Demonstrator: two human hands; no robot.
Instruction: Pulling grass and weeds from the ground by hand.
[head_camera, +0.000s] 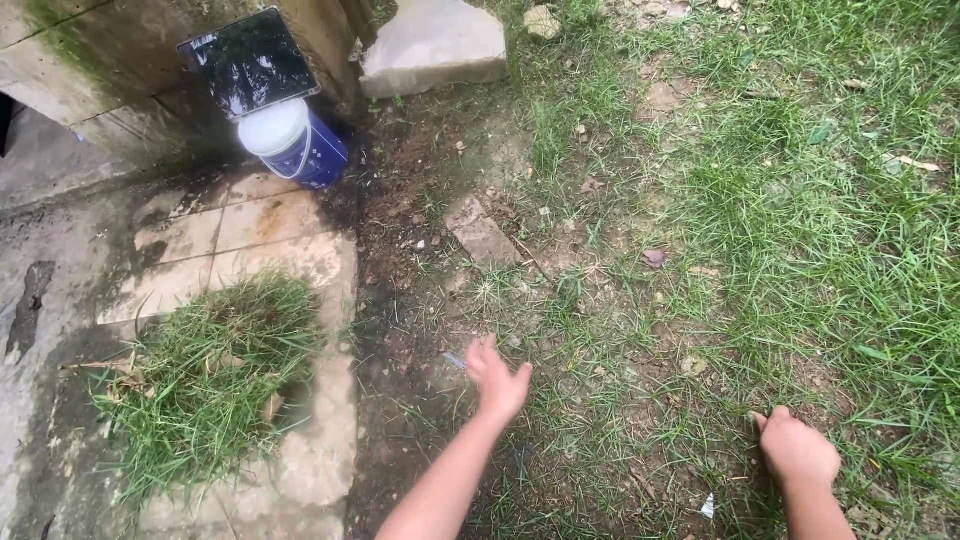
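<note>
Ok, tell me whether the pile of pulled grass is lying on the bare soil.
No, the pile of pulled grass lies on the paved slabs to the left, apart from the dark soil strip.

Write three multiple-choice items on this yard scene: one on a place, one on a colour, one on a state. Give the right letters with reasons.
1. Where does the heap of pulled green grass lie?
A. on the worn paving slabs
B. on the grey stone block
C. inside the tub

2. What colour is the body of the round plastic tub with the white lid?
A. red
B. blue
C. yellow

3. How is the left hand shaped?
A. closed in a fist
B. open, fingers spread
C. wrapped round a tool

Answers: 1 A, the heap sits on the slabs left of the bare soil. 2 B, the tub's side under the lid is blue. 3 B, its fingers are apart above the soil, while the right hand is curled on the lawn.
</note>
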